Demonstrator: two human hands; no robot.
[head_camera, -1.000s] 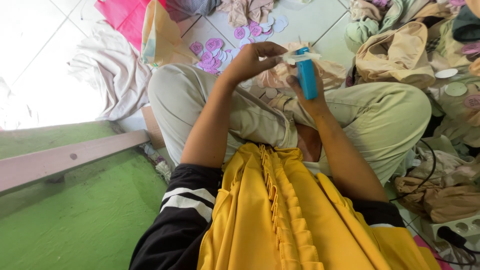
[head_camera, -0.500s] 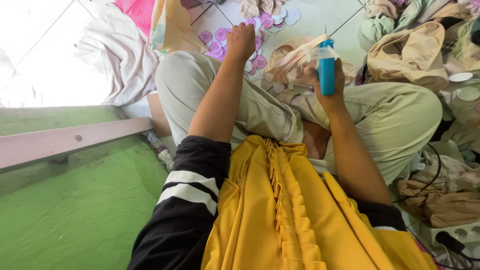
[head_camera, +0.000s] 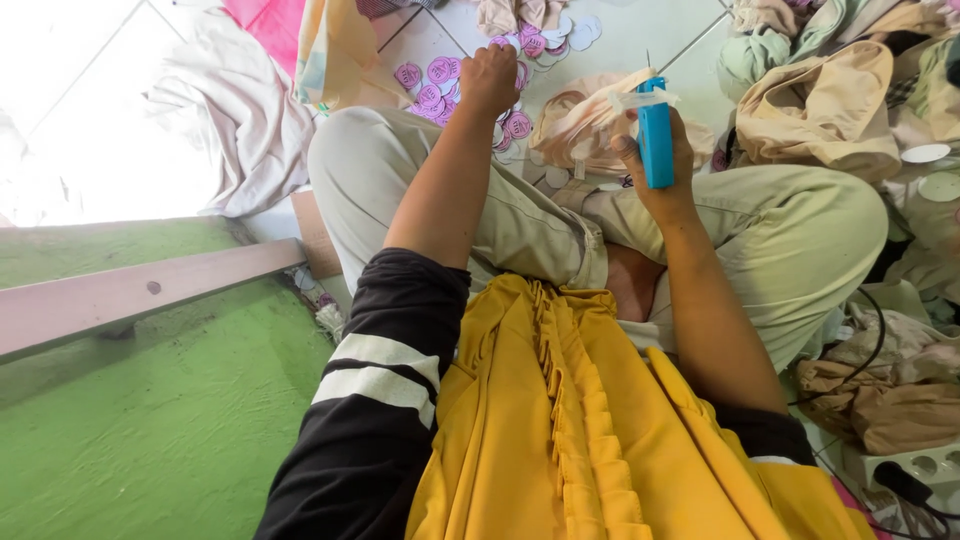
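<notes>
I sit cross-legged on a tiled floor in pale green trousers (head_camera: 530, 225). My right hand (head_camera: 655, 165) grips a blue tagging gun (head_camera: 655, 135) upright, its needle tip up, against a beige garment (head_camera: 585, 120) lying over my legs. My left hand (head_camera: 490, 78) reaches forward over my left knee to a scatter of round pink and white tags (head_camera: 440, 85) on the floor, fingers curled down onto them; whether it holds a tag is hidden. A yellow pleated cloth (head_camera: 560, 420) hangs down my front.
Heaps of beige and green garments (head_camera: 820, 100) lie at the right. A white cloth (head_camera: 240, 110) and a pink one (head_camera: 265, 20) lie at the left. A green wall with a wooden rail (head_camera: 130, 295) runs along my left. A power strip (head_camera: 905, 475) and cable sit at bottom right.
My left hand has let go of the garment near the gun and reached forward to the tags on the floor. The right hand still holds the blue gun, now more upright.
</notes>
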